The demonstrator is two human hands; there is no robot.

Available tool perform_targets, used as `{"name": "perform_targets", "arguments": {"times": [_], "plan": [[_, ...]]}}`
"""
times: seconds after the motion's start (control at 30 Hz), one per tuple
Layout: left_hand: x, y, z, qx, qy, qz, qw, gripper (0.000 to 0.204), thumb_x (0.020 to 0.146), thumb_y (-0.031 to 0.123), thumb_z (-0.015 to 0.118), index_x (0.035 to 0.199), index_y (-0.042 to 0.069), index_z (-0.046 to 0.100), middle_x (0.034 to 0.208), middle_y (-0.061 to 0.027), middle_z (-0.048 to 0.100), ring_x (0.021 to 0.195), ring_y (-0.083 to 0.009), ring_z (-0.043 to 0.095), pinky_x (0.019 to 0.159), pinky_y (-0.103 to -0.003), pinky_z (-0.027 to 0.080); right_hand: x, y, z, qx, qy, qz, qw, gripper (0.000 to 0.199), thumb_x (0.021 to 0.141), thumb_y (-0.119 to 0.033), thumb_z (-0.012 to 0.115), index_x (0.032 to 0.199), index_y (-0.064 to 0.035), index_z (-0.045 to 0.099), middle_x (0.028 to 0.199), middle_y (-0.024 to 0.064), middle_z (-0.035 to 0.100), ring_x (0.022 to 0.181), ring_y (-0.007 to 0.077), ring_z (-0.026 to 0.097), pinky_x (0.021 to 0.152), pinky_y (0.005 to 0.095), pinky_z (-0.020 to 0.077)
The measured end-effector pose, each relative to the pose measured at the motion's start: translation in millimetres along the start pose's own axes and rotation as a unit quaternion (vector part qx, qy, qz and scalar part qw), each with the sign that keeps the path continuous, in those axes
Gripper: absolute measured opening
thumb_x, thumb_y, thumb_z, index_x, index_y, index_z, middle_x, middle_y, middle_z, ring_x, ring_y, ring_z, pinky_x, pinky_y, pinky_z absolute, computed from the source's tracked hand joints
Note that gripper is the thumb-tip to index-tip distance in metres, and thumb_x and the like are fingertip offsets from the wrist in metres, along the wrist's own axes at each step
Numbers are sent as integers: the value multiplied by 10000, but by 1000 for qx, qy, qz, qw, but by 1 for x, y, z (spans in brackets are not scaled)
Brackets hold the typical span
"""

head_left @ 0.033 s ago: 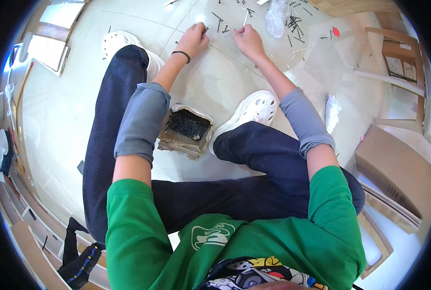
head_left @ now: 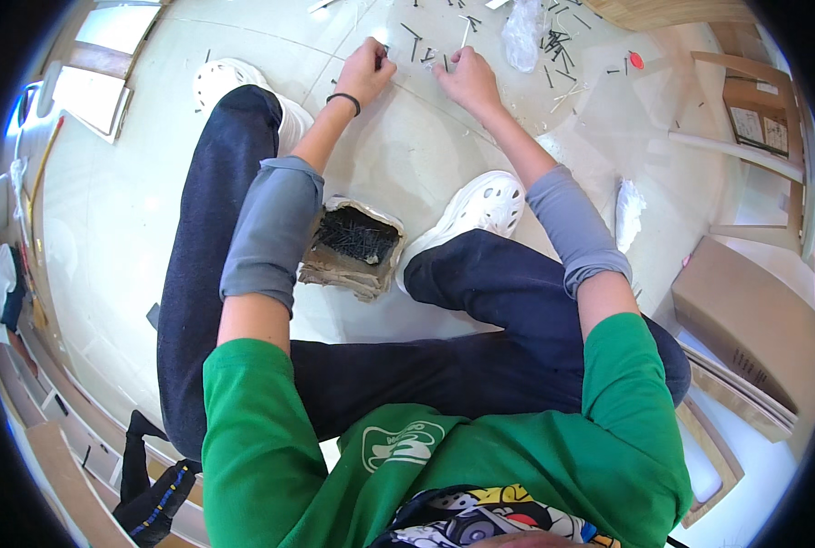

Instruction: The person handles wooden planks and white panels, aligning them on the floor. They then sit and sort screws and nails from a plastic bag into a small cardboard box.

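My left hand (head_left: 365, 75), with a dark band at its wrist, is closed just above the tiled floor. A small dark piece like a screw (head_left: 386, 49) shows at its fingertips; the rest of its grip is hidden. To its right, my right hand (head_left: 471, 80) is down at the floor, thumb and fingers pinched together by a dark screw (head_left: 446, 63). Whether that screw is between them is too small to tell. Several loose dark screws (head_left: 558, 44) lie scattered beyond. Between my legs stands a worn, torn-edged box (head_left: 339, 271) full of dark screws (head_left: 357, 235).
A clear plastic bag (head_left: 522, 36) lies beyond my right hand, near thin white sticks (head_left: 567, 97) and a red piece (head_left: 636, 60). White crumpled plastic (head_left: 628, 215) and a cardboard box (head_left: 745, 320) are at right. My white clogs (head_left: 480, 203) flank the box of screws.
My left hand has shifted slightly up and turned, its fingers curling more. My right hand's fingertips have moved a little left and down toward the floor. The box of screws stays put.
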State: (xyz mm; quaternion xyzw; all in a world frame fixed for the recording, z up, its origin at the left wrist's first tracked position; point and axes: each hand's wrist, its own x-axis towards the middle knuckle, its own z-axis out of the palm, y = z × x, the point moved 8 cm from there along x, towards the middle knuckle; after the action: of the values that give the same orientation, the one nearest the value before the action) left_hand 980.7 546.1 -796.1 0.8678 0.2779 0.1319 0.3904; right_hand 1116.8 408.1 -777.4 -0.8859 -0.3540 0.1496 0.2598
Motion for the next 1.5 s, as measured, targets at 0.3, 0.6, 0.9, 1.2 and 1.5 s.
{"name": "perform_targets", "arguments": {"times": [0.3, 0.6, 0.9, 1.2, 1.5], "plan": [[36, -33, 24, -307, 64, -273, 909, 279, 822, 310, 606, 949, 66, 561, 698, -48, 550, 744, -210, 625, 698, -318, 486, -4, 24, -14, 173, 6, 47, 984, 201, 842, -197, 576, 879, -5, 624, 877, 155, 671, 824, 286, 644, 744, 378, 501], [39, 13, 37, 64, 59, -148, 985, 306, 825, 355, 621, 975, 88, 612, 1050, -141, 619, 945, -334, 618, 819, -427, 497, 22, 37, -34, 54, 30, 27, 998, 252, 873, -252, 546, 1057, -93, 611, 870, 151, 688, 836, 312, 665, 740, 391, 507], [15, 5, 8, 112, 70, -11, 991, 180, 920, 231, 546, 999, 72, 570, 1042, -151, 598, 915, -376, 602, 776, -456, 493, 24, 22, -13, -130, -2, -93, 987, 240, 871, -355, 608, 1003, -163, 669, 830, 98, 699, 797, 293, 673, 668, 432, 510], [7, -24, -27, -424, 82, -121, 894, 232, 914, 125, 588, 1126, 33, 566, 873, -27, 608, 640, -64, 457, 584, -227, 398, 12, 48, -38, 1, 80, 31, 996, 203, 878, -328, 608, 982, -175, 691, 818, 112, 700, 796, 308, 672, 674, 418, 517], [-22, -1, -26, -34, -44, -25, 998, 207, 857, 214, 636, 1040, 118, 640, 692, -5, 497, 622, -133, 490, 579, -286, 424, 3, 30, -38, -152, -22, -186, 971, 188, 902, -272, 574, 987, -144, 682, 891, 109, 700, 813, 296, 671, 673, 418, 519]]}}
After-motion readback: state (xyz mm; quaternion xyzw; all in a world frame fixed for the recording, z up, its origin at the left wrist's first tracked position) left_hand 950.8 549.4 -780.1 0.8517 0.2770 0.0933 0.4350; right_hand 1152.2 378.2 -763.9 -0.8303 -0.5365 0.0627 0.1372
